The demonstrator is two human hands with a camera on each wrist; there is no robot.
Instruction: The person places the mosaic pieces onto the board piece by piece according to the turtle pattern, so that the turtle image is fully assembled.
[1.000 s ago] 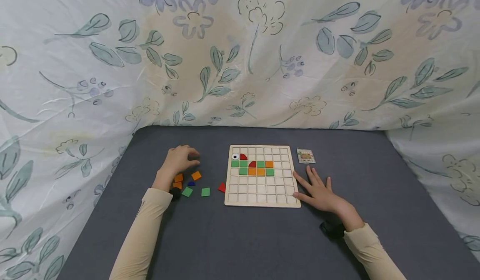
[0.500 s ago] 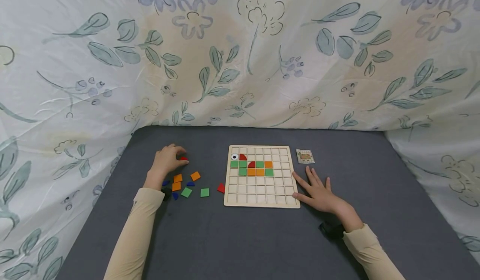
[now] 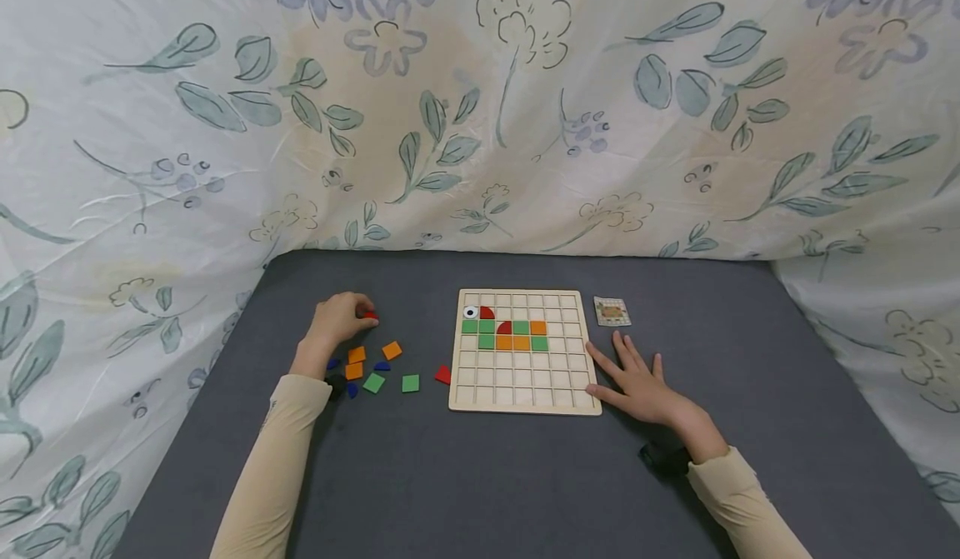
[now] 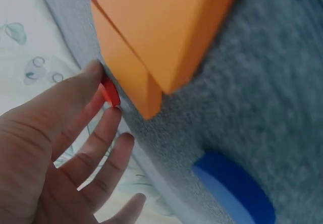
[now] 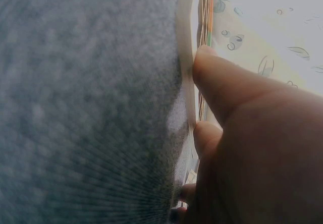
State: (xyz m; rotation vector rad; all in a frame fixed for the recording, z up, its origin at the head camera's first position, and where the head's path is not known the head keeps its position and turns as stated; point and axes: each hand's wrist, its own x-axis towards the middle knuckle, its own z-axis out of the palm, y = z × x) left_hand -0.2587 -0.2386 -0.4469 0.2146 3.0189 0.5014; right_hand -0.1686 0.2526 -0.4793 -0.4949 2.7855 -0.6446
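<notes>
With left hand [image 3: 339, 324], pinching a red block [image 3: 371, 315] at the frame's centre left; with spread right hand [image 3: 641, 386], well apart, touching the right edge of the wooden grid board [image 3: 521, 378], just below centre.

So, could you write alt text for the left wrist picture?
A person's left grip pinches a small red piece. Orange pieces and a blue piece lie nearby on a grey surface, with patterned fabric behind.

This looks like a small screened-off play spot: a flowered curtain [image 3: 525, 167] closes in the back and sides of a grey surface [image 3: 487, 484] set with a gridded board [image 3: 525, 380] and coloured tiles [image 3: 410, 383]. Whether it is in a home cannot be told.
</notes>
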